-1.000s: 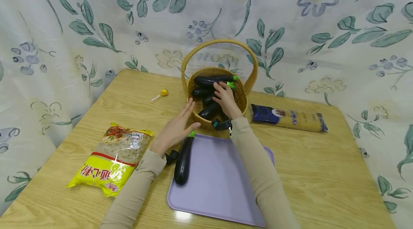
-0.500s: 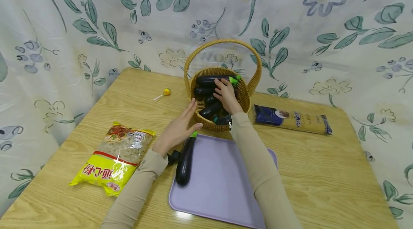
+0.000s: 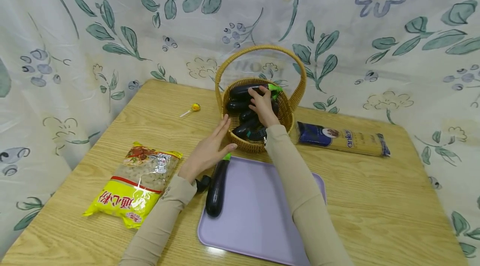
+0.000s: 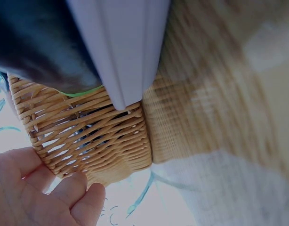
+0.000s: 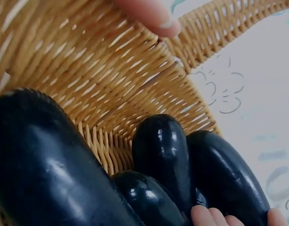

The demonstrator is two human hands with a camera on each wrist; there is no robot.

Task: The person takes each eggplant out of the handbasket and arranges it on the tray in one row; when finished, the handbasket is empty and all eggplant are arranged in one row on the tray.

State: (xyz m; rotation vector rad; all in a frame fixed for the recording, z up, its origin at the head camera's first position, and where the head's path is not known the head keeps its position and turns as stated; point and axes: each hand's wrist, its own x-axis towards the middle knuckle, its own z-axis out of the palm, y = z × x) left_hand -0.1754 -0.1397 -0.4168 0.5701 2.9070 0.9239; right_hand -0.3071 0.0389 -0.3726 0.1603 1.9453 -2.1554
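Observation:
A wicker basket (image 3: 250, 146) with a tall arched handle holds several dark eggplants. My right hand (image 3: 264, 108) reaches into it and grips the rearmost visible eggplant (image 3: 241, 91) near its green stem. In the right wrist view, fingertips lie on either side of that eggplant (image 5: 229, 176), beside other eggplants (image 5: 161, 155). My left hand (image 3: 206, 152), fingers extended, touches the basket's left rim; the left wrist view shows its fingers (image 4: 71, 188) against the weave. Below that hand, another eggplant (image 3: 216, 189) lies along the left side of a lavender tray (image 3: 255, 212).
A yellow bag of pasta (image 3: 131, 187) lies left of the left forearm. Behind it is a yellow lollipop (image 3: 195, 107). To the basket's right lies a long pack of spaghetti (image 3: 343, 139). A floral curtain (image 3: 168, 41) hangs behind the wooden table (image 3: 382, 207).
The right hand has moved slightly farther back in the basket, and the green stem of the eggplant it grips has shifted back and right. The left hand stays on the rim.

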